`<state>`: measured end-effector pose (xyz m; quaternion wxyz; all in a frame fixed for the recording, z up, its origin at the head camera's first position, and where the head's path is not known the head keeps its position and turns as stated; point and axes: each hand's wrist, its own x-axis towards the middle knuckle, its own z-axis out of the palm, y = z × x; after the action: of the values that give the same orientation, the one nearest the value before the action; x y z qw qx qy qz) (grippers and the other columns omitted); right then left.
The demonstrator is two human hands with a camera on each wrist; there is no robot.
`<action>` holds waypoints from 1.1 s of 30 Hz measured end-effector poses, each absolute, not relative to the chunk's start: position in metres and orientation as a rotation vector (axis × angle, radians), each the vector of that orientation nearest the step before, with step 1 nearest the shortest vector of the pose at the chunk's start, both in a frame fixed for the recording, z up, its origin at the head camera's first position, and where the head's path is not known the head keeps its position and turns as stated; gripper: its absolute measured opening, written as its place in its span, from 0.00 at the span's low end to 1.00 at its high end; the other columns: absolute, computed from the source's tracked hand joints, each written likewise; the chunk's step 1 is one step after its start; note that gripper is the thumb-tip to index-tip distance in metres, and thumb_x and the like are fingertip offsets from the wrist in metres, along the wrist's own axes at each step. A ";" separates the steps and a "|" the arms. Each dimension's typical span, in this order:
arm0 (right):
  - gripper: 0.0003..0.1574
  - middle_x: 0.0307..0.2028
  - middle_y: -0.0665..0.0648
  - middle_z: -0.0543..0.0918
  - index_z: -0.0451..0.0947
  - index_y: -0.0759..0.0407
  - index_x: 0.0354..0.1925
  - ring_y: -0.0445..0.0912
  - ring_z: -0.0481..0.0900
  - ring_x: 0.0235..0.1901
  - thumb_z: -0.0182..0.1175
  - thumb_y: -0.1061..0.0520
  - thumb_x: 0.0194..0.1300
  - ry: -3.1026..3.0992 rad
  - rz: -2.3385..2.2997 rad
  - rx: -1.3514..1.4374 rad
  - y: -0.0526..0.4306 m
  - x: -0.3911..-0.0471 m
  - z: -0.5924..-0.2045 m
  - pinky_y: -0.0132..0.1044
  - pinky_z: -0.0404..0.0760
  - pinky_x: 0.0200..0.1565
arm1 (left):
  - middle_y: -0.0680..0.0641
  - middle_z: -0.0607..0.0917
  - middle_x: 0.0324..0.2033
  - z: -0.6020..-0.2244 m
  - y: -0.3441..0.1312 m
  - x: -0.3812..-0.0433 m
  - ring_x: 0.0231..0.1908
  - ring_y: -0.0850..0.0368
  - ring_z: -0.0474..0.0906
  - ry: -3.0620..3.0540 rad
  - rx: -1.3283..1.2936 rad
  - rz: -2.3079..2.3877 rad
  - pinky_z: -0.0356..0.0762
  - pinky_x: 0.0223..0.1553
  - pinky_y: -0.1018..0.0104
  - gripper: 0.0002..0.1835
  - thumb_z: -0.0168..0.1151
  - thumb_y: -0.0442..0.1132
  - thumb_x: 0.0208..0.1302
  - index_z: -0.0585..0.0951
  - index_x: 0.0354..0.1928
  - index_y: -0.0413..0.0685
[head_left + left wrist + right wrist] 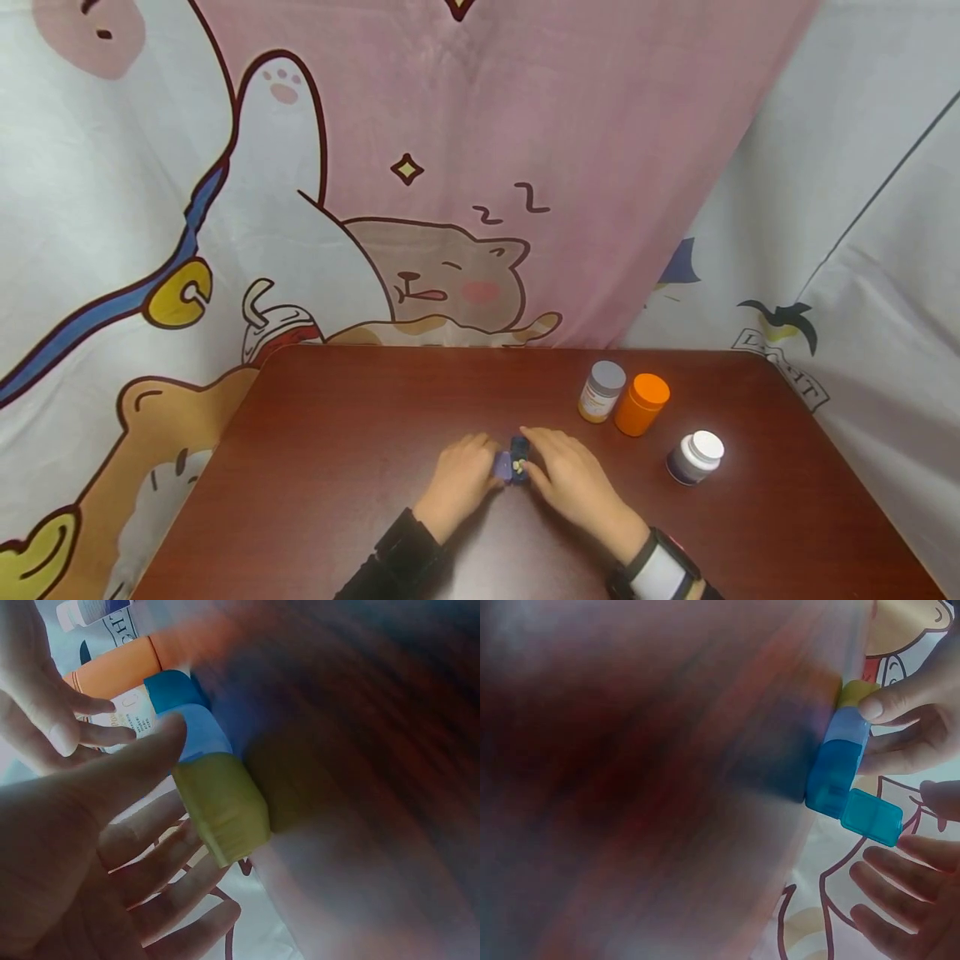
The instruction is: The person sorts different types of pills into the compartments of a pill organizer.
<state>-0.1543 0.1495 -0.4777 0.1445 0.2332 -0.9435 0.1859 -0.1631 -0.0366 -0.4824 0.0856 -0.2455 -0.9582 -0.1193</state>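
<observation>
A small pill organizer (503, 467) with yellow, pale blue-violet and teal compartments stands on the table between both hands. My left hand (459, 477) holds it, the thumb lying across the blue-violet section (201, 733) and the other fingers behind. In the right wrist view the teal lid (872, 817) is swung open at the near end. Small yellowish pills (518, 466) show in that compartment in the head view. My right hand (572, 477) is spread around the teal end, its fingertips beside the lid; whether they touch it I cannot tell.
On the table's right side stand a grey-capped bottle (602, 392), an orange bottle (642, 405) and a white-capped bottle (695, 457), all with caps on. A cartoon-printed curtain (600, 167) hangs behind the brown table (337, 417).
</observation>
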 end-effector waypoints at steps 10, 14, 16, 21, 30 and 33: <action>0.25 0.45 0.52 0.85 0.79 0.56 0.50 0.43 0.78 0.46 0.66 0.49 0.54 -2.684 0.532 0.755 0.147 -0.149 -0.474 0.46 0.82 0.49 | 0.51 0.87 0.30 -0.480 -0.034 -0.165 0.32 0.54 0.81 -2.824 -0.655 -0.306 0.83 0.31 0.60 0.22 0.74 0.51 0.32 0.86 0.34 0.50; 0.21 0.43 0.50 0.84 0.81 0.54 0.47 0.42 0.78 0.44 0.64 0.48 0.55 -2.708 0.459 0.818 0.147 -0.144 -0.474 0.44 0.83 0.46 | 0.52 0.87 0.30 -0.480 -0.035 -0.165 0.31 0.54 0.82 -2.826 -0.635 -0.259 0.83 0.32 0.60 0.22 0.74 0.52 0.32 0.86 0.34 0.52; 0.21 0.43 0.51 0.84 0.81 0.55 0.47 0.43 0.78 0.44 0.64 0.49 0.56 -2.724 0.419 0.852 0.148 -0.142 -0.475 0.44 0.83 0.47 | 0.52 0.87 0.30 -0.480 -0.035 -0.165 0.31 0.54 0.82 -2.826 -0.643 -0.251 0.82 0.32 0.61 0.22 0.74 0.52 0.33 0.86 0.35 0.52; 0.22 0.46 0.55 0.82 0.82 0.56 0.47 0.45 0.77 0.46 0.63 0.47 0.57 -2.784 0.353 0.921 0.149 -0.134 -0.479 0.46 0.81 0.49 | 0.52 0.87 0.30 -0.479 -0.034 -0.164 0.32 0.55 0.82 -2.831 -0.667 -0.246 0.82 0.32 0.60 0.21 0.73 0.52 0.36 0.86 0.35 0.52; 0.27 0.55 0.61 0.78 0.79 0.58 0.52 0.51 0.76 0.51 0.62 0.46 0.57 -2.894 0.297 0.937 0.149 -0.122 -0.478 0.52 0.80 0.51 | 0.52 0.86 0.30 -0.480 -0.035 -0.164 0.31 0.55 0.81 -2.829 -0.684 -0.237 0.82 0.32 0.61 0.20 0.73 0.52 0.37 0.86 0.35 0.52; 0.28 0.57 0.61 0.77 0.78 0.57 0.54 0.51 0.75 0.52 0.61 0.46 0.58 -2.920 0.302 0.930 0.149 -0.120 -0.479 0.52 0.80 0.52 | 0.53 0.86 0.30 -0.480 -0.036 -0.164 0.31 0.56 0.81 -2.824 -0.691 -0.250 0.82 0.32 0.61 0.20 0.72 0.53 0.38 0.86 0.35 0.53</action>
<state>-0.1202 0.1493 -0.4789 0.0310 0.3020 -0.9478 0.0979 -0.1640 -0.0360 -0.4803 0.1113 -0.2354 -0.9617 -0.0851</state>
